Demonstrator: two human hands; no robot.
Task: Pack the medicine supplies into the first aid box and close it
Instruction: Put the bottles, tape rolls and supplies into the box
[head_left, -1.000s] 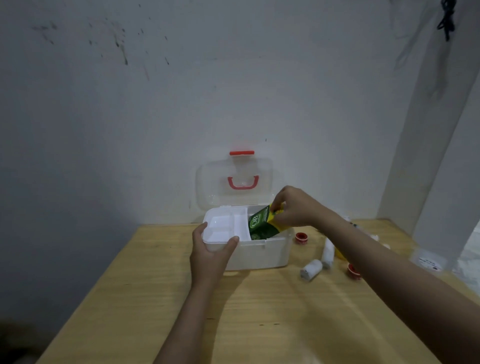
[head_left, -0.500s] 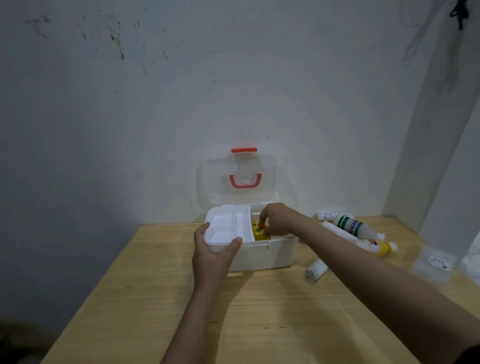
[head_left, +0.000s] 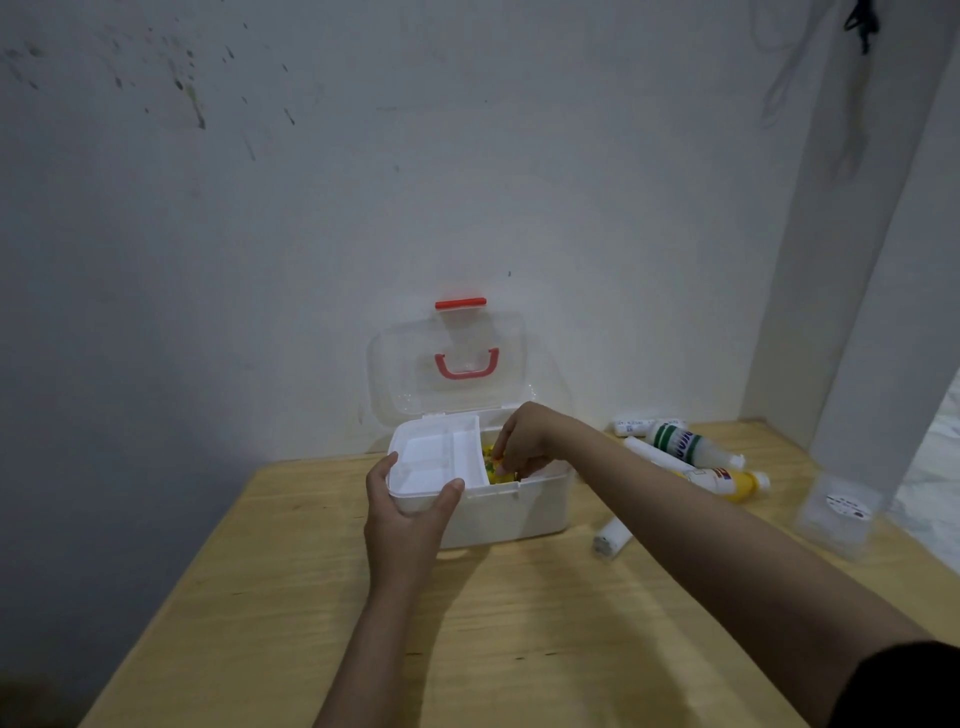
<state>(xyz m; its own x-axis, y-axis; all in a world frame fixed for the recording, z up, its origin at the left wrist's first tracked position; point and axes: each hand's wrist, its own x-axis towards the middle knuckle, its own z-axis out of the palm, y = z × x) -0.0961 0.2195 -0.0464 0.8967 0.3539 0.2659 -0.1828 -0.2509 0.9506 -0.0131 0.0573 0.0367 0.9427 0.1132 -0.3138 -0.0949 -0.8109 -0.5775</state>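
Observation:
A white first aid box (head_left: 511, 512) stands open on the wooden table, its clear lid (head_left: 447, 364) with a red handle leaning back against the wall. A white divided tray (head_left: 439, 457) sits over the box's left half. My left hand (head_left: 408, 512) grips the tray's front left corner. My right hand (head_left: 522, 441) reaches down into the box's right half, fingers curled on a green and yellow packet (head_left: 489, 466) that is mostly hidden. To the right of the box lie a white and green bottle (head_left: 691, 446), a yellow and white bottle (head_left: 727, 480) and a white roll (head_left: 612, 538).
A small white tube (head_left: 634, 426) lies by the wall behind the bottles. A clear plastic case (head_left: 839, 512) rests near the table's right edge. The wall stands right behind the box, and a white pillar rises at the right.
My right hand has lowered the green and yellow packet from above the rim down into the box. The left hand has stayed on the tray. The camera view has shifted slightly, showing the bottles.

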